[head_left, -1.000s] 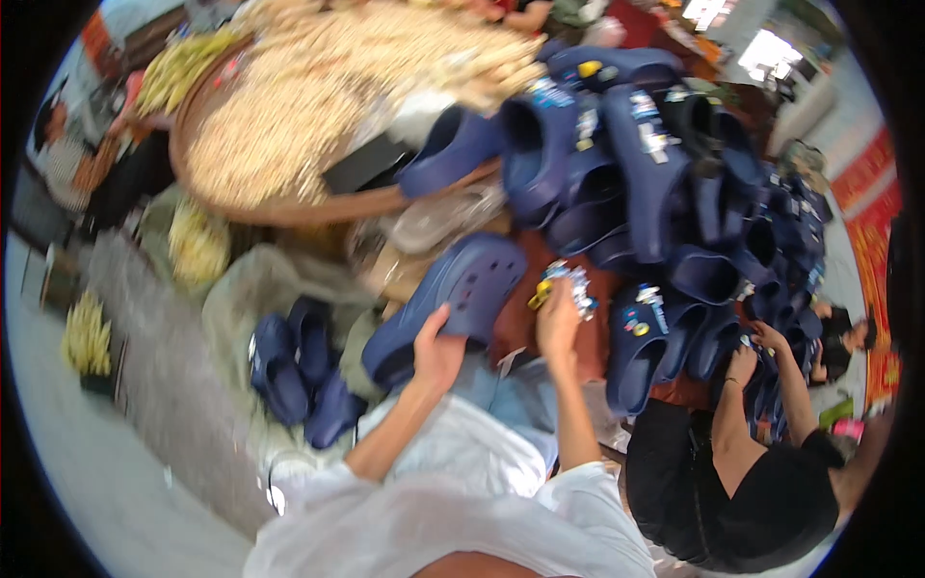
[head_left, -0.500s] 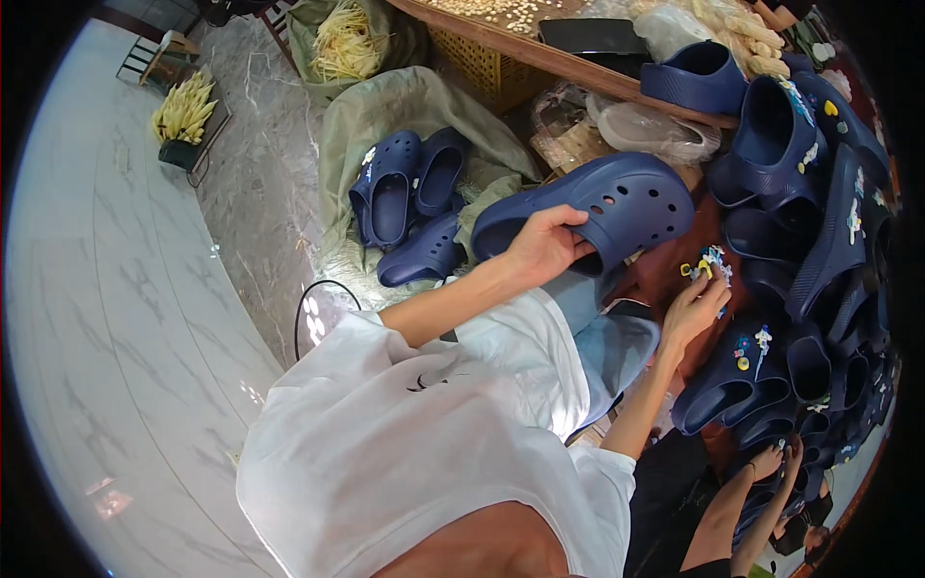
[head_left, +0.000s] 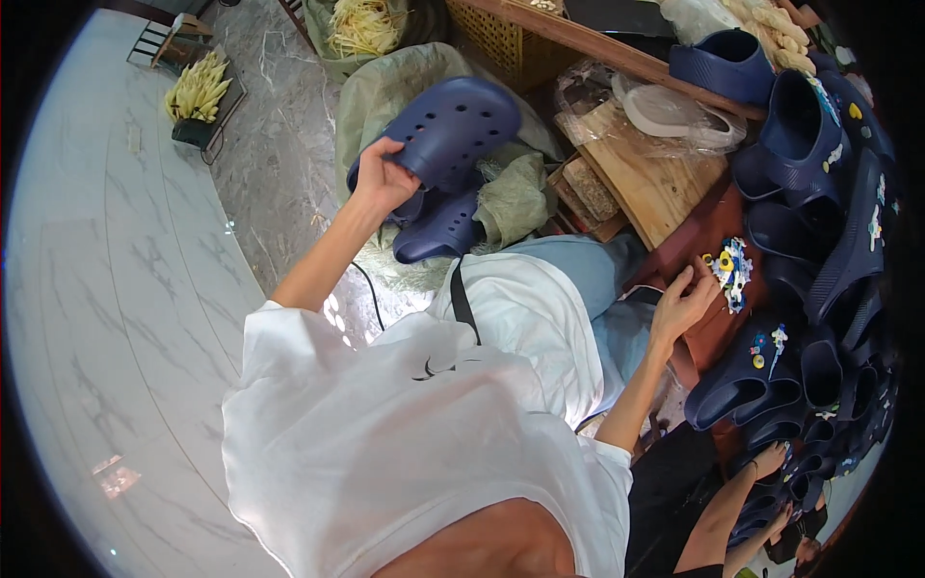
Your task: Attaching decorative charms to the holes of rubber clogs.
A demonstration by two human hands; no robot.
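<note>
A navy foam clog [head_left: 461,130] with round vent holes is in my left hand [head_left: 383,183], gripped at the edge of its opening. It is raised over an olive woven sack [head_left: 419,63]. Other navy clogs [head_left: 438,231] lie on the sack beneath it, partly hidden. My right hand [head_left: 686,299] is beside a small heap of white, blue and yellow shoe charms [head_left: 734,275] on a reddish-brown surface. Its fingers are bent but apart, and I see nothing held in them. A clog with charms fitted [head_left: 737,380] sits just nearer than the heap.
Many navy clogs [head_left: 848,231] crowd the right side, some decorated. A wooden board [head_left: 665,183] and a plastic-wrapped pale sole [head_left: 674,116] are ahead. Another person's hands [head_left: 769,462] work among clogs at lower right. A yellow basket [head_left: 487,43] stands at the back.
My left hand has carried the clog leftward, from over my lap to above the sack. My right hand has drawn back slightly from the charms, its fingers loosening. The view has shifted a little.
</note>
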